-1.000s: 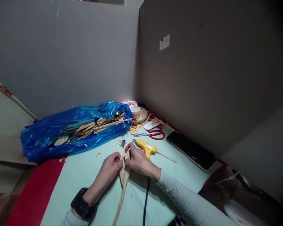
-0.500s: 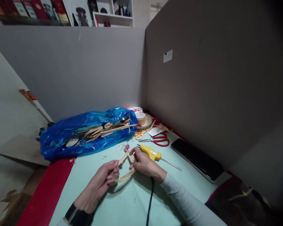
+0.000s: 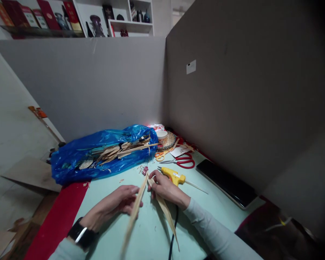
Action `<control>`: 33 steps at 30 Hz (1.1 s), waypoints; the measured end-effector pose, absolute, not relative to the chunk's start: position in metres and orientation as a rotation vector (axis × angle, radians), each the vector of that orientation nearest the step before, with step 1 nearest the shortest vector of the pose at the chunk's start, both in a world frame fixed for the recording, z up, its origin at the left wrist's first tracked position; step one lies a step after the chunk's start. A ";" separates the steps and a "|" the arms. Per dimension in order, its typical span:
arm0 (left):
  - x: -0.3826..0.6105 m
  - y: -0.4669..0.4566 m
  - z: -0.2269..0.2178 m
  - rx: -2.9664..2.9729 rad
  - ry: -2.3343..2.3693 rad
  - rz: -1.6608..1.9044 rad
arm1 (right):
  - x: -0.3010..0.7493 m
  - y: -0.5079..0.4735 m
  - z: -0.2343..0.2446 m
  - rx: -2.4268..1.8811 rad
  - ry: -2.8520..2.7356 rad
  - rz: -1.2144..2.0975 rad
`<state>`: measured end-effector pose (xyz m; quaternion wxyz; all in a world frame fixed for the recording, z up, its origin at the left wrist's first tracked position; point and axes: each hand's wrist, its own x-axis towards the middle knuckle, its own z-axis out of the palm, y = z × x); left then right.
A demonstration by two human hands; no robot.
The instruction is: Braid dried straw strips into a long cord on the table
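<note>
A pale, dried leaf strip [image 3: 135,207] is folded to a point, with its two tails hanging apart toward me. My right hand [image 3: 162,187] pinches it just below the fold, and one tail runs down under that hand. My left hand [image 3: 121,200] is beside the other tail, its fingers loosely apart behind it; whether they touch it is hard to see. That tail's lower end is blurred. Just beyond my right hand lies a yellow glue gun [image 3: 174,176] with a glue stick in its back. A small dark-red binder clip [image 3: 144,170] sits near the fold.
A blue plastic bag [image 3: 70,159] holding dried leaf strips [image 3: 116,151] lies at the back left. Red-handled scissors [image 3: 185,161], orange-handled scissors [image 3: 161,156], a paper cup [image 3: 162,137] and a woven tray [image 3: 171,140] are behind. A black phone-like slab [image 3: 227,184] lies right, below grey partitions [image 3: 233,90].
The strip was looped between both hands; now its two tails hang loose and spread. My left hand has loosened its fingers and shifted slightly left. My right hand keeps its pinch.
</note>
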<state>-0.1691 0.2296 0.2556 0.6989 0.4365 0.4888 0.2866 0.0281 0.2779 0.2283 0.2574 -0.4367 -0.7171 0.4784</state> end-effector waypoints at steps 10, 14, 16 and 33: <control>-0.125 0.276 0.243 0.960 1.082 0.735 | 0.036 0.278 0.237 -1.122 -1.998 1.071; -0.128 0.271 0.241 0.904 1.149 0.788 | 0.037 0.275 0.244 -1.173 -2.004 1.020; -0.129 0.270 0.239 0.884 1.196 0.830 | 0.036 0.273 0.246 -1.241 -2.039 0.981; -0.129 0.278 0.230 0.878 1.295 1.004 | 0.031 0.271 0.244 -1.482 -2.274 0.835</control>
